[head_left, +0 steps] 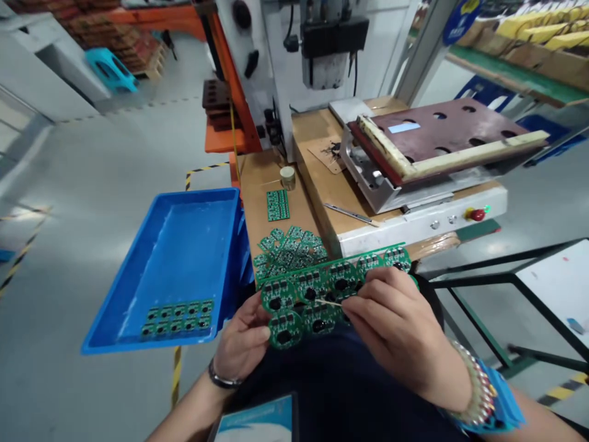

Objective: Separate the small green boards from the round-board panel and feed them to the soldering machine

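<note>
A green circuit board panel (322, 283) with two rows of round boards, each bearing a black blob, is held in front of my body. My left hand (243, 334) grips its left end between thumb and fingers. In my right hand (391, 319), pinched between thumb and fingertips, is a thin wooden stick (329, 302); its tip lies over the panel near the black blobs. I cannot tell whether the tip touches the board. The right knuckles cover part of the panel's right half. Behind the panel, a heap of small round circuit boards (289, 248) lies on the wooden bench.
At left is a blue plastic tray (184, 245) with another board panel (177, 318) inside. The bench holds a rectangular circuit board (278, 205), a small round pot (288, 177) and a utility knife (348, 213). A machine with a brown fixture plate (455, 132) and red button (477, 215) stands right.
</note>
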`<act>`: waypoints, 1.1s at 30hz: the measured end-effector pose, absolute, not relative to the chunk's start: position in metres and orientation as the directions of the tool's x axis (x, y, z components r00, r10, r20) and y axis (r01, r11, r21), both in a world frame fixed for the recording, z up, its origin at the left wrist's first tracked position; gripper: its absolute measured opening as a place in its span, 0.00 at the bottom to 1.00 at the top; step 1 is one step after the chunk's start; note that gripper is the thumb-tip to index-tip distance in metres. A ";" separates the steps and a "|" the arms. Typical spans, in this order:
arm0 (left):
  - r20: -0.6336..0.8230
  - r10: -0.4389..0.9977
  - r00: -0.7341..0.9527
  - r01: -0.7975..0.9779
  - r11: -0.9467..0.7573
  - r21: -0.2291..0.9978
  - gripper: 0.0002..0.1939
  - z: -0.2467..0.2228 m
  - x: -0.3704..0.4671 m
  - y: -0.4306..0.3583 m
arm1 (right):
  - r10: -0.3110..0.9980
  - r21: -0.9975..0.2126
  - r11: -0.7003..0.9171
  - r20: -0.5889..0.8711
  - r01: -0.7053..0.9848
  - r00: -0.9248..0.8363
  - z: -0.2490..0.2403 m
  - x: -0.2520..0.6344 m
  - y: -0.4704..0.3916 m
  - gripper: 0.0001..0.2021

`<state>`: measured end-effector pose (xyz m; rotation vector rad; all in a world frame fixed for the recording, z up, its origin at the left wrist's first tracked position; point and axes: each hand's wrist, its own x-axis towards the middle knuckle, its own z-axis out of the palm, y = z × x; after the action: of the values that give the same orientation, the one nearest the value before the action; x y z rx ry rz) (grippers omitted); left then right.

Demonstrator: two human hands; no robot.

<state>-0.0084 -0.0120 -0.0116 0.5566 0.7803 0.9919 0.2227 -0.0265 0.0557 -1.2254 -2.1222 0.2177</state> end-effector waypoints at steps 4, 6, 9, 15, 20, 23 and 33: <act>-0.319 0.886 0.335 -0.531 0.457 0.713 0.22 -0.013 -0.009 -0.012 | 0.820 -0.437 0.540 0.467 0.719 -0.332 0.057 0.223 -0.024 0.05; -0.315 0.884 0.345 -0.532 0.461 0.711 0.22 -0.014 -0.010 -0.013 | 0.822 -0.436 0.536 0.464 0.723 -0.330 0.058 0.225 -0.023 0.05; -0.315 0.883 0.348 -0.529 0.462 0.712 0.23 -0.016 -0.011 -0.013 | 0.828 -0.434 0.527 0.458 0.731 -0.325 0.060 0.226 -0.024 0.04; -0.250 0.893 0.374 -0.520 0.425 0.741 0.23 -0.018 -0.010 -0.013 | 0.824 -0.429 0.526 0.471 0.734 -0.315 0.059 0.226 -0.024 0.04; -0.252 0.896 0.366 -0.516 0.420 0.747 0.24 -0.020 -0.011 -0.013 | 0.826 -0.435 0.530 0.461 0.728 -0.325 0.059 0.226 -0.026 0.05; -0.253 0.900 0.355 -0.516 0.414 0.750 0.23 -0.021 -0.011 -0.013 | 0.828 -0.447 0.533 0.452 0.718 -0.332 0.060 0.226 -0.027 0.05; -0.251 0.900 0.356 -0.511 0.412 0.754 0.23 -0.025 -0.012 -0.017 | 0.832 -0.442 0.521 0.453 0.730 -0.320 0.058 0.228 -0.027 0.05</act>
<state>-0.0117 -0.0170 -0.0248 0.6294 0.7268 0.9929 0.2276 -0.0268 0.0579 -1.2648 -2.1176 0.2048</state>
